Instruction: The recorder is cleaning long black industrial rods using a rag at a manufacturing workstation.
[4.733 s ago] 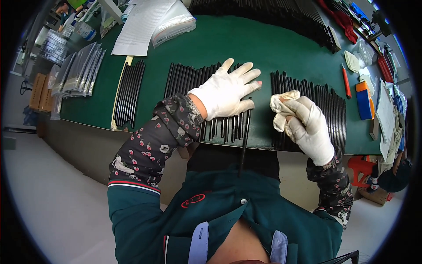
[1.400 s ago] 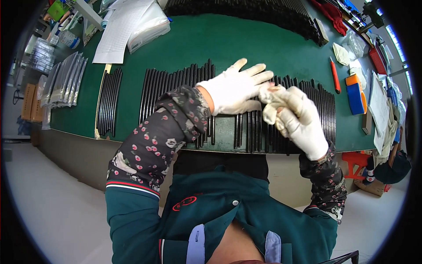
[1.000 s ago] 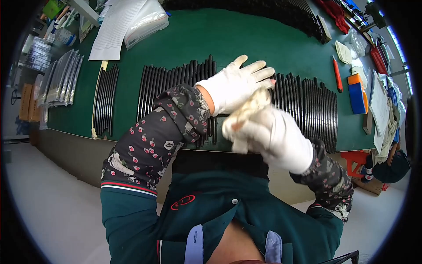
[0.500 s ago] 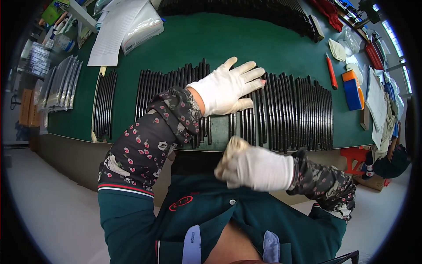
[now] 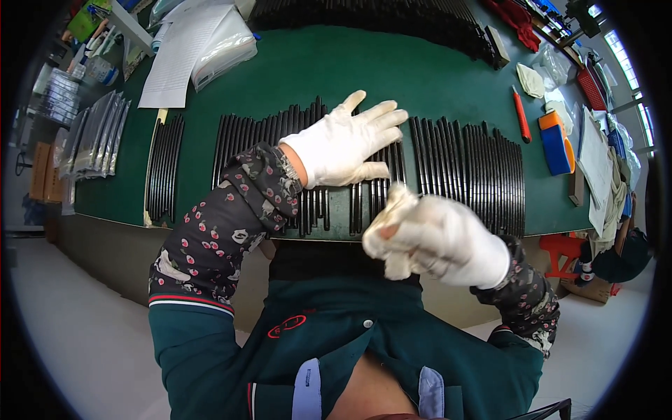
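Two gloved hands apart: left hand [image 5: 348, 148] flat on black rods [image 5: 462, 171] (long axis pointing away), right hand [image 5: 442, 241] nearer, clutching cloth [image 5: 392, 231].

A clear plastic package of white sheets [image 5: 222, 43] lay far up-left of the left hand's fingers [image 5: 381, 115]. Silvery flat packets [image 5: 94, 143] sat farther left, a green packet [image 5: 85, 19] beyond them.

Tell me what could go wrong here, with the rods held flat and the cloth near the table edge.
The left hand presses only some of the black rods; a wipe from the cloth in the right hand might drag unpinned rods out of line. Rod ends sit at the green table edge and could slide off.
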Demonstrator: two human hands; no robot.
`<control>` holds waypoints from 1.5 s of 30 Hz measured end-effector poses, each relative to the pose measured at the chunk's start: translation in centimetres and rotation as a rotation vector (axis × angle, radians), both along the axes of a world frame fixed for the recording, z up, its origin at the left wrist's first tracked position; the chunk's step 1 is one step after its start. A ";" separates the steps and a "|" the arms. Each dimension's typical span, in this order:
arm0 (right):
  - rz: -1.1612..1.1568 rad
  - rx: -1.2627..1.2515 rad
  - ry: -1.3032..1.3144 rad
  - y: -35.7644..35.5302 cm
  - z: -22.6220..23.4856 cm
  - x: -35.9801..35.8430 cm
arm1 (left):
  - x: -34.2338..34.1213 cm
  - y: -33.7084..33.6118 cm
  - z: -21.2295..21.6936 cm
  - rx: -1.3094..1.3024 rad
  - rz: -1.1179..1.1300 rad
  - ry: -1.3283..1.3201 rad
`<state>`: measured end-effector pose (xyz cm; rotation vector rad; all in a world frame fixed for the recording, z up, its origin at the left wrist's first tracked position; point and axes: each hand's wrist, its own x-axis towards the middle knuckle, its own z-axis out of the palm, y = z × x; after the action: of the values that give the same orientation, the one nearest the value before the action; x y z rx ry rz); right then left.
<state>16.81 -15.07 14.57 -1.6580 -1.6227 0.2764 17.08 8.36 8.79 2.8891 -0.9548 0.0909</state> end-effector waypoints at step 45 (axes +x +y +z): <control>0.262 -0.277 0.007 3.2 0.0 -2.3 | -1.6 -1.0 -0.1 -0.115 0.124 -0.119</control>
<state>14.52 -11.85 14.60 -1.6369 -1.8639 0.6650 15.47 7.36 8.66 2.8609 -0.7584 0.3202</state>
